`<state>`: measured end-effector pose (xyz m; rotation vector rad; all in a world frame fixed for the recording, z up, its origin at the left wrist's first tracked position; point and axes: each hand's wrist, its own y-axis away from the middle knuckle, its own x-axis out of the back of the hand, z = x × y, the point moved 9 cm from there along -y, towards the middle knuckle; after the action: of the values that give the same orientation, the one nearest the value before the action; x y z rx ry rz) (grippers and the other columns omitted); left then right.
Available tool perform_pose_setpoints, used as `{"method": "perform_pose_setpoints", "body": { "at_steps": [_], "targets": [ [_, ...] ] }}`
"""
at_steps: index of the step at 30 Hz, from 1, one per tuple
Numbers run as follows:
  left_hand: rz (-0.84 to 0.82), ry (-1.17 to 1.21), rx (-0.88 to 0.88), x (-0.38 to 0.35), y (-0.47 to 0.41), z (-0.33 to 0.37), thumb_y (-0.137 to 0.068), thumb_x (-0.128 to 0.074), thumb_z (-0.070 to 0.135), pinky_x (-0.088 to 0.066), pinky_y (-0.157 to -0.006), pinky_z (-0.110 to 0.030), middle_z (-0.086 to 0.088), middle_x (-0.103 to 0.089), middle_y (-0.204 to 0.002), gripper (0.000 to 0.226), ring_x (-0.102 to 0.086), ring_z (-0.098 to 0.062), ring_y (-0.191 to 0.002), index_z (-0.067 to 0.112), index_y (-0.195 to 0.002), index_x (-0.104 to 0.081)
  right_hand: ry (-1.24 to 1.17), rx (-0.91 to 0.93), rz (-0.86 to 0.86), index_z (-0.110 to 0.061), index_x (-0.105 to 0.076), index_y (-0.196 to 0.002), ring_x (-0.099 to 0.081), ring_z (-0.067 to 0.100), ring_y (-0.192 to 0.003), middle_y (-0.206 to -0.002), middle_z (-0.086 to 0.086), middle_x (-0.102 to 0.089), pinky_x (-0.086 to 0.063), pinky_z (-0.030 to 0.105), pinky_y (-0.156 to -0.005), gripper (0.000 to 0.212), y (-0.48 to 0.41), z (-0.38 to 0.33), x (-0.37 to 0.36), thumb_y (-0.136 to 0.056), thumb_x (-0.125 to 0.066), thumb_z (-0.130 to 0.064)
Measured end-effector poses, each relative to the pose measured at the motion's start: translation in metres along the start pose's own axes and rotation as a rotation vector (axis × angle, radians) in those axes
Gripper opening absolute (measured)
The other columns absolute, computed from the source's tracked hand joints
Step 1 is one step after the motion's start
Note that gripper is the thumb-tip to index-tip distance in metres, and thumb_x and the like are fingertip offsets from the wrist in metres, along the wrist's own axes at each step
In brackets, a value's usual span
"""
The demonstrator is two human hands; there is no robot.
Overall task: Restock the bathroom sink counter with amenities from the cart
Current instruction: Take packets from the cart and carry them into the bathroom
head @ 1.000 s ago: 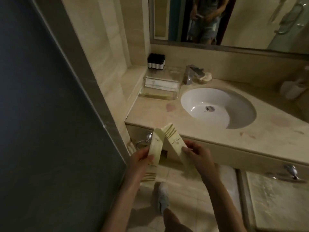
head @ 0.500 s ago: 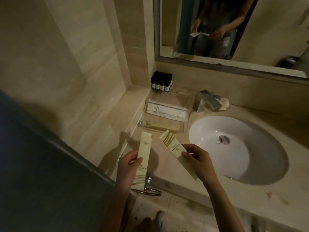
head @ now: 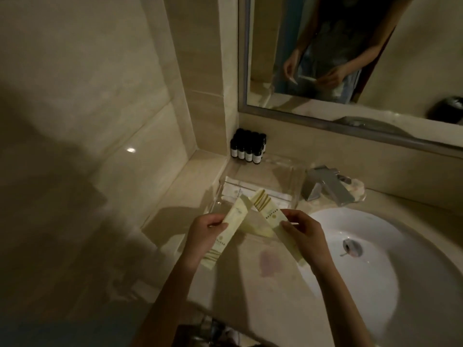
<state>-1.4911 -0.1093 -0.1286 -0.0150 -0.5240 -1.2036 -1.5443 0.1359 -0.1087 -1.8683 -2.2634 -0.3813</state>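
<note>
My left hand (head: 206, 230) grips a long cream amenity packet (head: 226, 232) with gold stripes at its lower end. A second cream packet (head: 269, 216), striped at its upper end, is pinched by my right hand (head: 303, 232). Both packets tilt inward and their upper ends nearly meet over the near edge of a clear acrylic tray (head: 297, 179) on the beige counter (head: 253, 284). White flat packets lie inside the tray.
Several small dark bottles (head: 248, 146) with white labels stand in the back corner behind the tray. A chrome faucet (head: 328, 186) and a white sink basin (head: 375, 259) are to the right. A mirror (head: 350, 53) hangs above; tiled wall at left.
Both hands have moved forward from the counter's front edge to over the counter beside the tray, and the two packets' upper ends have come close together again.
</note>
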Motion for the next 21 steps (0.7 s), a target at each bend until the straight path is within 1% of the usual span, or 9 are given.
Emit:
{"method": "perform_pose_setpoints", "body": {
  "at_steps": [2,5,7,12,14,16,18,19,21],
  "targets": [
    [-0.026,-0.112,-0.069,-0.009,-0.024,0.014,-0.084,-0.068,0.004,-0.05,-0.076,-0.025,-0.008,-0.072,-0.104,0.025,-0.065,-0.016,-0.088,0.006,-0.109,-0.071,0.002,-0.002,0.016,-0.03,-0.066,-0.099,-0.066,0.014,-0.082,-0.096,-0.013,-0.067,-0.057,0.029,-0.066,0.027,-0.02,-0.002,0.004,-0.092,-0.058,-0.005],
    [-0.039,-0.227,-0.132,-0.022,-0.053,0.029,-0.085,-0.066,0.006,-0.046,-0.068,-0.016,0.003,-0.071,-0.1,0.025,-0.065,-0.01,-0.087,0.012,-0.109,-0.072,0.016,-0.009,0.03,-0.027,-0.066,-0.101,-0.065,0.012,-0.081,-0.094,-0.016,-0.066,-0.055,0.025,-0.065,0.026,-0.046,0.002,0.008,-0.091,-0.058,-0.004],
    [-0.046,-0.296,-0.134,-0.028,-0.068,0.034,-0.086,-0.066,0.008,-0.043,-0.067,-0.017,0.004,-0.072,-0.101,0.027,-0.062,-0.007,-0.084,0.015,-0.112,-0.071,0.041,-0.017,0.024,-0.028,-0.066,-0.102,-0.064,0.008,-0.083,-0.094,-0.019,-0.065,-0.053,0.023,-0.066,0.026,-0.057,0.007,0.008,-0.091,-0.059,-0.006],
    [-0.019,-0.229,-0.04,-0.038,-0.103,0.023,-0.084,-0.07,0.008,-0.042,-0.064,-0.013,-0.003,-0.07,-0.099,0.02,-0.061,-0.011,-0.084,0.007,-0.104,-0.069,0.06,-0.038,0.026,-0.027,-0.067,-0.105,-0.064,0.005,-0.084,-0.096,-0.019,-0.065,-0.054,0.021,-0.066,0.024,-0.071,0.025,0.015,-0.092,-0.059,-0.008],
    [-0.001,-0.08,0.08,-0.043,-0.11,0.011,-0.086,-0.067,0.007,-0.05,-0.061,-0.019,-0.004,-0.065,-0.099,0.018,-0.062,-0.016,-0.085,0.008,-0.103,-0.062,0.055,-0.049,0.039,-0.028,-0.066,-0.105,-0.064,0.003,-0.085,-0.097,-0.018,-0.065,-0.053,0.02,-0.066,0.024,-0.073,0.033,0.019,-0.092,-0.059,-0.008],
    [0.018,0.05,0.179,-0.05,-0.109,-0.002,-0.088,-0.064,0.002,-0.057,-0.061,-0.034,-0.007,-0.062,-0.1,0.028,-0.064,-0.024,-0.087,0.009,-0.113,-0.055,0.044,-0.067,0.043,-0.027,-0.065,-0.105,-0.064,0.004,-0.087,-0.098,-0.015,-0.065,-0.054,0.021,-0.067,0.024,-0.073,0.042,0.02,-0.092,-0.059,-0.008],
    [0.029,0.04,0.159,-0.052,-0.11,-0.009,-0.089,-0.062,0.001,-0.058,-0.073,-0.047,-0.013,-0.065,-0.105,0.031,-0.066,-0.032,-0.093,0.004,-0.119,-0.056,0.025,-0.08,0.043,-0.026,-0.066,-0.106,-0.065,0.006,-0.087,-0.099,-0.012,-0.067,-0.055,0.024,-0.068,0.025,-0.073,0.049,0.018,-0.092,-0.059,-0.007],
    [0.019,0.008,0.129,-0.053,-0.11,-0.01,-0.089,-0.061,0.001,-0.057,-0.078,-0.051,-0.017,-0.066,-0.107,0.026,-0.066,-0.033,-0.094,0.001,-0.115,-0.06,0.019,-0.081,0.039,-0.025,-0.067,-0.106,-0.065,0.006,-0.087,-0.1,-0.012,-0.067,-0.055,0.022,-0.067,0.025,-0.073,0.051,0.016,-0.092,-0.059,-0.007],
    [-0.007,-0.077,0.062,-0.055,-0.109,-0.007,-0.087,-0.062,0.002,-0.056,-0.082,-0.048,-0.018,-0.069,-0.105,0.02,-0.067,-0.032,-0.094,-0.002,-0.106,-0.065,0.019,-0.07,0.028,-0.023,-0.067,-0.107,-0.064,0.006,-0.087,-0.101,-0.01,-0.067,-0.053,0.017,-0.063,0.025,-0.071,0.052,0.012,-0.092,-0.058,-0.005]
  ]
}}
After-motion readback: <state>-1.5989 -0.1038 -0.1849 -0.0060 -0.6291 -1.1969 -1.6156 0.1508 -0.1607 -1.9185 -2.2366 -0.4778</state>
